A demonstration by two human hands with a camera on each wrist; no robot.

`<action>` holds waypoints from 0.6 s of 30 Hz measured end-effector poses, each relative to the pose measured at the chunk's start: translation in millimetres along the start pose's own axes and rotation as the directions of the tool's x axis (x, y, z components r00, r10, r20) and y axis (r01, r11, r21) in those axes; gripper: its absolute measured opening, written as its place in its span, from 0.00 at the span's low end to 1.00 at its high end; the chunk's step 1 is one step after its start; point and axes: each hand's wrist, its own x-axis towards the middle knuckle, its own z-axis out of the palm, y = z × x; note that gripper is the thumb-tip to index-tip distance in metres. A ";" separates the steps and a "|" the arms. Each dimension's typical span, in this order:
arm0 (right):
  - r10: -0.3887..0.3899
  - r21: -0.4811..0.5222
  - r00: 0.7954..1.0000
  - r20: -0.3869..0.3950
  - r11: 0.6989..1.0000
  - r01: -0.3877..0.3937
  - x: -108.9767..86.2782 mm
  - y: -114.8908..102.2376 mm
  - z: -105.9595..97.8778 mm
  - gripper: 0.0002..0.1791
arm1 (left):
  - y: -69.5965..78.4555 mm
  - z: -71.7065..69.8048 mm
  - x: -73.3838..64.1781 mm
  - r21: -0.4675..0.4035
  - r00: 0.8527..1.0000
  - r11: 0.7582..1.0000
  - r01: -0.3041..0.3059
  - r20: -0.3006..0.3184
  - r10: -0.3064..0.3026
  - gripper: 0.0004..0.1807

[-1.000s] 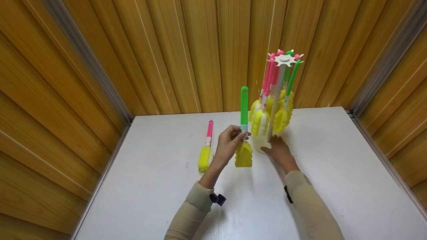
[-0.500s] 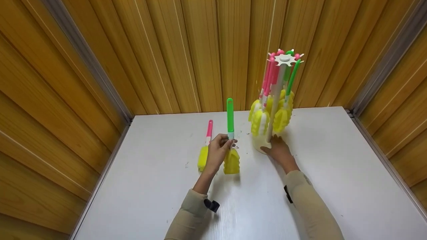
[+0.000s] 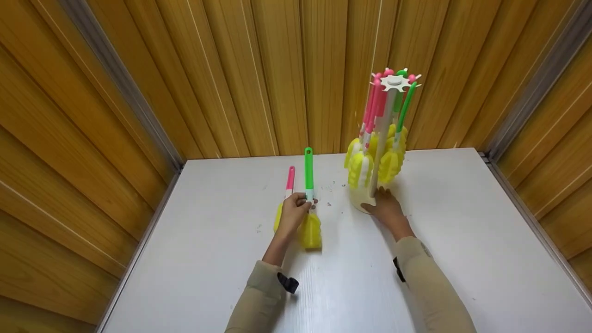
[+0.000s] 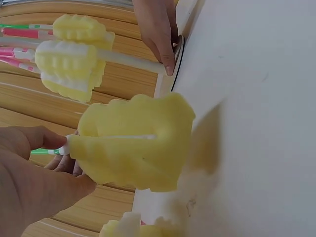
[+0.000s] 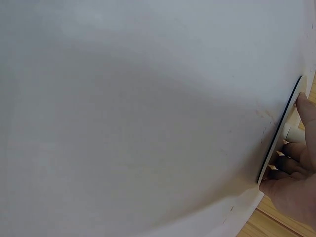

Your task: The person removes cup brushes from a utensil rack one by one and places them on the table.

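Observation:
My left hand (image 3: 293, 212) pinches a sponge brush (image 3: 311, 231) by its neck, between thumb and fingers. Its green handle points away from me, and its yellow scalloped sponge hangs close over the table; in the left wrist view a shadow lies beside the sponge (image 4: 138, 143). Just left of it, a second sponge brush with a pink handle (image 3: 290, 178) lies on the table, partly hidden by the left hand. My right hand (image 3: 388, 210) rests with spread fingers on the round base (image 3: 358, 199) of a brush stand, beside its pole (image 3: 380, 159).
Several sponge brushes with pink or green handles hang from the stand's white notched top (image 3: 394, 83), their yellow sponges (image 3: 360, 169) clustered around the pole. The white table (image 3: 222, 259) is bounded by wood-panelled walls (image 3: 277, 78) behind and at the sides.
My left hand has carried the green-handled sponge brush left and down, away from the stand and next to the pink-handled one. The right hand has stayed on the base.

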 end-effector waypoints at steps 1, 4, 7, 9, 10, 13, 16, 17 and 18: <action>-0.006 -0.004 1.000 -0.002 1.000 0.006 0.0 -0.3 0.0 0.46 | -0.9 -1.9 1.6 0.000 1.000 1.000 0.002 -0.002 -0.002 0.13; -0.016 -0.015 1.000 -0.012 1.000 0.016 0.3 -0.3 0.3 0.46 | -1.6 -7.3 6.4 -0.016 1.000 1.000 0.021 0.008 -0.021 0.14; -0.021 -0.016 0.999 -0.028 1.000 0.020 0.2 0.9 0.2 0.46 | 0.0 -12.5 12.9 -0.038 0.998 0.998 0.060 0.035 -0.058 0.13; -0.021 -0.013 0.999 -0.031 1.000 0.021 0.3 1.4 0.4 0.46 | 1.6 -15.7 19.2 -0.026 0.994 0.995 0.095 0.052 -0.094 0.13; -0.021 -0.011 0.999 -0.031 1.000 0.020 0.5 1.8 0.6 0.46 | 2.4 -17.1 22.4 -0.019 0.992 0.994 0.112 0.059 -0.111 0.12; -0.004 -0.002 1.000 -0.021 1.000 0.004 0.2 1.6 0.9 0.47 | 3.9 -20.0 31.8 0.030 0.984 0.986 0.162 0.073 -0.164 0.12; 0.011 0.002 1.000 -0.013 1.000 -0.011 0.4 1.6 1.4 0.47 | 3.0 -20.8 40.0 0.057 0.975 0.977 0.205 0.080 -0.209 0.14; 0.013 0.001 1.000 -0.012 1.000 -0.013 0.6 1.5 1.5 0.47 | 2.3 -20.9 42.3 0.058 0.971 0.974 0.219 0.083 -0.224 0.15; 0.011 -0.001 1.000 -0.012 1.000 -0.011 1.2 1.8 2.1 0.47 | 1.7 -20.8 44.6 0.057 0.968 0.971 0.232 0.084 -0.236 0.15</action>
